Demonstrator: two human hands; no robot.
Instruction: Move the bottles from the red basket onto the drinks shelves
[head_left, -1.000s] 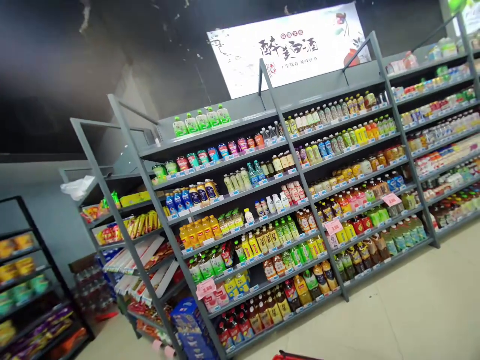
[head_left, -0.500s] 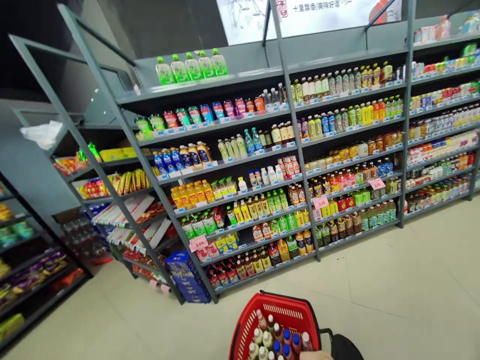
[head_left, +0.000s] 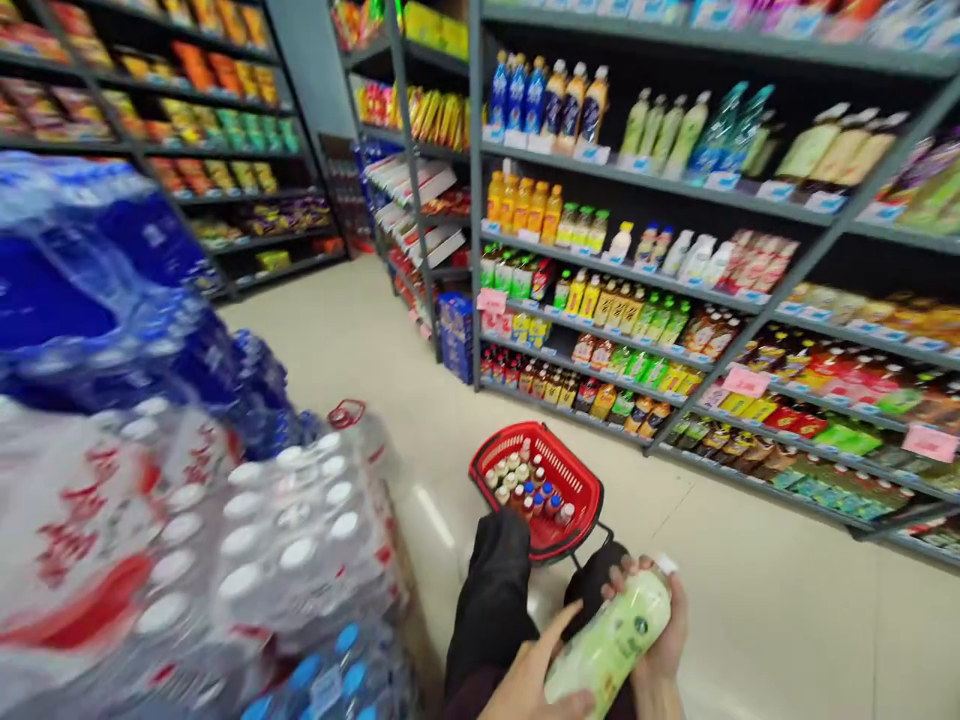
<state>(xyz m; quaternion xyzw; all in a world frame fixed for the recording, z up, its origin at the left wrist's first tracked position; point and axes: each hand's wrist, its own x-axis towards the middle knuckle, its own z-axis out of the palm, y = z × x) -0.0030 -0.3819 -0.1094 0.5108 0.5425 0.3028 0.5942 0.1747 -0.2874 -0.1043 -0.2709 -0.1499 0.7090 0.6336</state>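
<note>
A pale green drink bottle [head_left: 616,640] with a white cap lies tilted across my lap, its cap end pointing up and to the right. My right hand [head_left: 670,625] is closed around its upper part, fingertips showing near the cap. My left hand [head_left: 534,672] grips the lower part, thumb and fingers on either side of the label. Just beyond my knees, a red shopping basket [head_left: 585,482] stands on the floor. Several small bottles [head_left: 534,494] with white and blue caps stand upright in it.
Shrink-wrapped packs of water bottles [head_left: 300,520] are stacked close on the left, with blue packs [head_left: 75,290] behind. Ahead and to the right runs a drinks shelf [head_left: 600,255]. A snack shelf [head_left: 187,135] stands at the far left. Pale floor [head_left: 322,320] lies between.
The view has swung left and down, bringing the water packs and my legs into sight. Both hands now hold the green bottle; before, only a bit of a hand showed by the basket.
</note>
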